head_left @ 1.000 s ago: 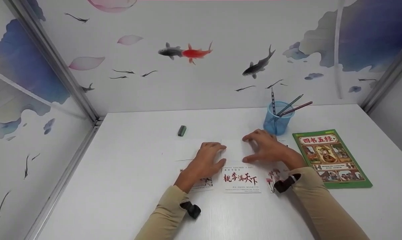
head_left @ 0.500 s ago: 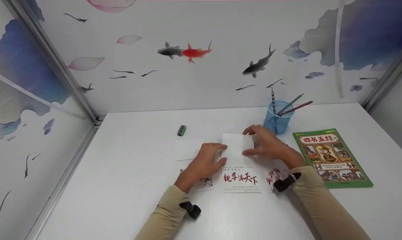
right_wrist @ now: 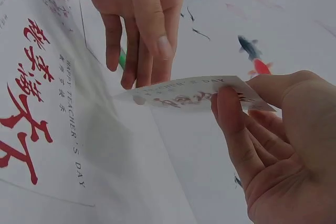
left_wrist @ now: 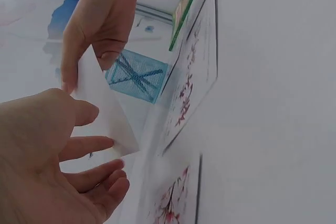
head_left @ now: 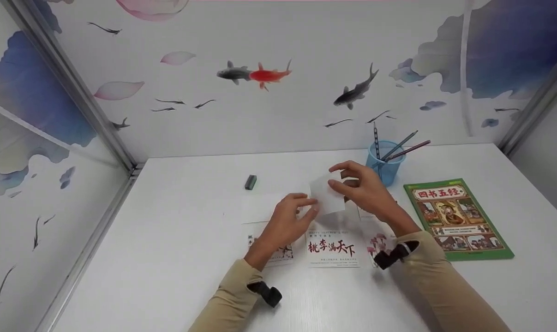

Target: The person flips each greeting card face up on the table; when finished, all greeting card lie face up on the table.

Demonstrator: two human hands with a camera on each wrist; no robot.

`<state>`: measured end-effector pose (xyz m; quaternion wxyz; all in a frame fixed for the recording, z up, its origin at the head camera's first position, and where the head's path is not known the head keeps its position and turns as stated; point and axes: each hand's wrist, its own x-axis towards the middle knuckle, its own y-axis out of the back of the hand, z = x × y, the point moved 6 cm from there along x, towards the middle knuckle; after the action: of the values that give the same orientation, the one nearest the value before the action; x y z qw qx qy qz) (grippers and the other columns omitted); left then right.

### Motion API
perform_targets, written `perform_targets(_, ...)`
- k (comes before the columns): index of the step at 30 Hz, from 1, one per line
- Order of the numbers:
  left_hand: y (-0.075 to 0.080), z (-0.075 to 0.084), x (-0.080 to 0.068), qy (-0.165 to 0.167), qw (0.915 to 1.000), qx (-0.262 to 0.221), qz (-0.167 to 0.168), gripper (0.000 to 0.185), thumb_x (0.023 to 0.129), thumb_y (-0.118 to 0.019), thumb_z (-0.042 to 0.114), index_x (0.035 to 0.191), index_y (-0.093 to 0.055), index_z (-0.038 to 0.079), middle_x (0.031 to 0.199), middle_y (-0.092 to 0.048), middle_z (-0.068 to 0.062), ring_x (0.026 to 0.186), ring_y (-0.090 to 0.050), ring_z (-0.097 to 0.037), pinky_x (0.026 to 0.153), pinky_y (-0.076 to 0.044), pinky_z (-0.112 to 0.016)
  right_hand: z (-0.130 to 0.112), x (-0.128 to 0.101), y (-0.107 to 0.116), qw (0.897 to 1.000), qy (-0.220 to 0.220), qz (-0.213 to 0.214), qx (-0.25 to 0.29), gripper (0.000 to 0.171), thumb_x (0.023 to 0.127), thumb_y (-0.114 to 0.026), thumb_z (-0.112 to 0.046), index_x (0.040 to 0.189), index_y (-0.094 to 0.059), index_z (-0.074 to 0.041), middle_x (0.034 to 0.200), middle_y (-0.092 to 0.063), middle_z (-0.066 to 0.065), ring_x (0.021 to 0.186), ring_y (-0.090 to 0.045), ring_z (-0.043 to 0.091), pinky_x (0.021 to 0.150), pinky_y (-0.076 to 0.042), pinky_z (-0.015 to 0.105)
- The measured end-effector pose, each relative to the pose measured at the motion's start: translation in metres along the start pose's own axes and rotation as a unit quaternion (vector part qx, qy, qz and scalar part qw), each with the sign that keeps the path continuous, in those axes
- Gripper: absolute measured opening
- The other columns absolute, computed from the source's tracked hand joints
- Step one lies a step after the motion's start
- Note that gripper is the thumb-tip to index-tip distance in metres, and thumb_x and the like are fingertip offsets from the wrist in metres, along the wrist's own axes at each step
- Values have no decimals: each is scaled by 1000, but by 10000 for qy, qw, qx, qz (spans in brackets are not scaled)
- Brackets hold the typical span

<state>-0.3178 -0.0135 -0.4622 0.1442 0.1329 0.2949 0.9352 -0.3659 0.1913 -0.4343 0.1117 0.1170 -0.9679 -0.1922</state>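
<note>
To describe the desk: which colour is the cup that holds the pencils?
The cup is light blue and see-through; the head view shows it best.

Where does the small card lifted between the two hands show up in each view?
Head: small card at centre, off the table, between both hands.
Left wrist: small card left of centre, white side showing.
Right wrist: small card at centre, nearly edge-on, printed side showing.
Shared landmark: the lying card with red characters.

Blue mesh pencil cup [head_left: 385, 165] near back of white desk [head_left: 167, 258], three pencils [head_left: 400, 146] leaning in it. Green illustrated book [head_left: 456, 221] flat, right of cup. Small dark-green eraser [head_left: 250, 182] lies alone, left of centre. Fish-and-lotus wallpaper [head_left: 260, 74] on the booth walls.
</note>
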Motion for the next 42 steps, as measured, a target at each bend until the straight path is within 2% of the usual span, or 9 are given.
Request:
perform_targets(4,-2,5,1,197,9958,-887,-45,50,113,-54,47,146,-69,11,154,-61,-12,134,-68,-27,110,-59,-43,-11,-3,-9,9995,290,-90,37,41,105,-74,-36,139,-67,-15,129,-71,11,103,-78,30,73,-64,29)
perform_targets(9,-7,8,1,344,9669,-2498,-388,53,114,-53,45,154,-57,11,146,-67,-12,127,-73,-24,107,-60,-37,-14,-5,-23,9977,457,-510,14,32,111,-63,-37,137,-69,-18,132,-72,9,111,-78,31,82,-67,35)
perform_targets(18,-7,-8,2,696,9415,-3267,-446,50,106,-49,7,156,-51,9,138,-71,-11,121,-74,-23,103,-61,-34,-8,-4,-18,9904,838,-250,-1068,33,105,-73,-17,138,-72,-16,148,-68,7,146,-57,32,119,-47,59)
perform_targets(23,1,-13,4,757,9267,-3677,-154,58,104,-63,8,159,-44,5,138,-71,-19,121,-76,-29,102,-63,-38,-1,-4,-12,9906,424,-13,-1304,48,99,-82,-25,143,-67,-13,120,-77,11,113,-73,29,97,-59,47)
perform_targets(27,9,-19,6,707,9176,-3909,139,63,102,-73,9,158,-43,6,140,-70,-21,123,-75,-35,102,-63,-40,6,-5,-10,9900,-53,90,-1404,69,97,-83,-40,152,-56,-9,92,-76,8,80,-69,21,70,-53,32)
perform_targets(30,10,-22,7,617,9194,-3883,127,52,104,-69,6,152,-51,7,139,-71,-20,123,-73,-41,101,-64,-41,9,-7,-12,9880,-247,4,-1523,87,96,-82,-48,161,-43,-6,96,-78,10,83,-70,23,73,-55,34)
perform_targets(34,10,-27,7,656,9347,-3480,297,38,109,-63,9,147,-60,10,131,-73,-16,113,-76,-34,93,-66,-36,7,-8,-11,9877,-145,130,-1550,98,94,-86,-43,167,-32,-8,131,-71,18,117,-70,33,98,-60,50)
perform_targets(37,11,-28,6,737,9496,-3009,479,36,112,-60,15,147,-64,17,126,-72,-10,103,-73,-20,87,-64,-33,2,-8,-9,9895,125,208,-1422,87,93,-89,-28,163,-39,-10,146,-63,18,131,-64,36,107,-57,54)
perform_targets(42,14,-25,6,626,9592,-2687,622,45,112,-61,21,157,-57,27,123,-73,-11,101,-72,-22,95,-61,-44,-3,-9,-12,9874,275,-49,-1555,54,93,-88,-19,139,-60,-14,135,-68,11,110,-73,27,90,-62,40)
